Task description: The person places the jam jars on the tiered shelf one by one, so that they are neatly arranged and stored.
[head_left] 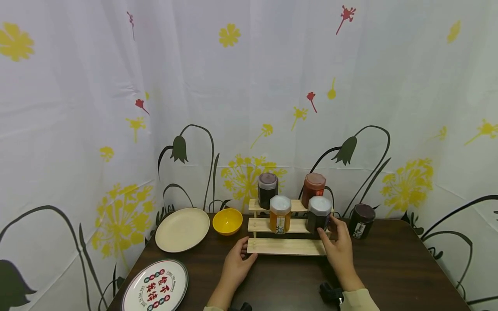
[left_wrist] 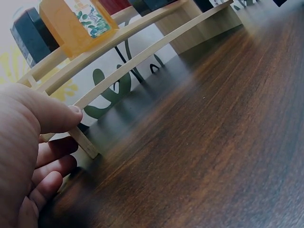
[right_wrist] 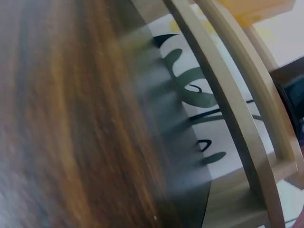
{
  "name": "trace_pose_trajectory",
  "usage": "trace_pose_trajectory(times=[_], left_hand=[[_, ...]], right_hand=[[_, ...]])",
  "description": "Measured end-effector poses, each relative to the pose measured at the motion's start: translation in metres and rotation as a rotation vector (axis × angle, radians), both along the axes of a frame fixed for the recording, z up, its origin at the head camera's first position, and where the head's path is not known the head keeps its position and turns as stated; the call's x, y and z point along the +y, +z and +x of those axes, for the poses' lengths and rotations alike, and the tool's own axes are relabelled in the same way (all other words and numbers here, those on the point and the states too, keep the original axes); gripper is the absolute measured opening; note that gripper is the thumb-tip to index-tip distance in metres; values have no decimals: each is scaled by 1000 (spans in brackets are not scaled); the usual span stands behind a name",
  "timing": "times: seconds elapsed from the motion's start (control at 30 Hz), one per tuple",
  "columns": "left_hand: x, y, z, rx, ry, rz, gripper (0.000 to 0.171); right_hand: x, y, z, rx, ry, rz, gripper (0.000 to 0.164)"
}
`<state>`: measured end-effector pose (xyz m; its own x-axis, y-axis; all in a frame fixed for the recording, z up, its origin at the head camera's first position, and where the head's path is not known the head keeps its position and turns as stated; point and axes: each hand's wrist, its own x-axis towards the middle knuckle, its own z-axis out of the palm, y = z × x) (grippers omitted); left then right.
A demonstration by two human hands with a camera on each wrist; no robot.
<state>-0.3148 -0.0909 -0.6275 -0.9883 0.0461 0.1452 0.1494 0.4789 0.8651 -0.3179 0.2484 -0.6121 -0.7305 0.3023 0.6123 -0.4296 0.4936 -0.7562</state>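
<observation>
A three-step wooden rack (head_left: pixel 285 246) stands on the dark table. My left hand (head_left: pixel 236 264) grips its left end, thumb (left_wrist: pixel 57 115) on the front step in the left wrist view. On the middle step, a dark jar with a white lid (head_left: pixel 319 211) is pinched by my right hand (head_left: pixel 341 248), thumb in front and fingers at its right side. Left of it sits an orange jar with a white lid (head_left: pixel 280 216). The top step carries a dark jar (head_left: pixel 267 190) and a red-brown jar (head_left: pixel 313 188). The right wrist view barely catches that hand.
Right of the rack, another dark jar (head_left: pixel 362 221) stands on the table (head_left: pixel 400 263). To the left are a yellow bowl (head_left: pixel 227 221), a cream oval plate (head_left: pixel 182 230) and a white plate with red lettering (head_left: pixel 136 287). A patterned curtain (head_left: pixel 249 99) hangs behind.
</observation>
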Motion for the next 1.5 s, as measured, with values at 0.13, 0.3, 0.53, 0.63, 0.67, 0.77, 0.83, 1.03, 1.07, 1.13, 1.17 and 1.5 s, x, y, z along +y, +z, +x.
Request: trace_pose_trajectory(times=[0.13,0.3,0.53,0.63,0.67,0.77,0.83,1.03,1.07,1.13,1.17,1.5], left_hand=[[0,0,-1,-1,0,-4,64],[1,1,-1,-7,1,0,64],[1,1,0,-12,9,-5,62],[1,1,0,-12,6,-1,62],[1,1,0,-15,6,0,62],[1,1,0,-17,3,-2,62],[1,1,0,-16,4,-6,62],[1,1,0,-18,10,0,62],[2,1,0,-18,9,0,63],[2,1,0,-24,9,2,63],[2,1,0,-25,9,1,63],[2,1,0,-19,15,3,62]], right_hand=[[4,7,4,71,46,-113,42],[12,7,7,263,-72,-304,22],[40,2,7,389,-370,-459,32],[49,2,8,361,-426,-495,40],[52,1,8,348,-433,-502,42],[59,-1,8,310,-419,-529,51],[63,-2,6,271,-400,-557,57],[77,-6,-3,137,-336,-675,73],[81,-7,-6,119,-324,-685,74],[86,-9,-10,78,-298,-693,77],[89,-10,-13,47,-282,-690,79],[99,-12,-18,-265,-91,-590,99]])
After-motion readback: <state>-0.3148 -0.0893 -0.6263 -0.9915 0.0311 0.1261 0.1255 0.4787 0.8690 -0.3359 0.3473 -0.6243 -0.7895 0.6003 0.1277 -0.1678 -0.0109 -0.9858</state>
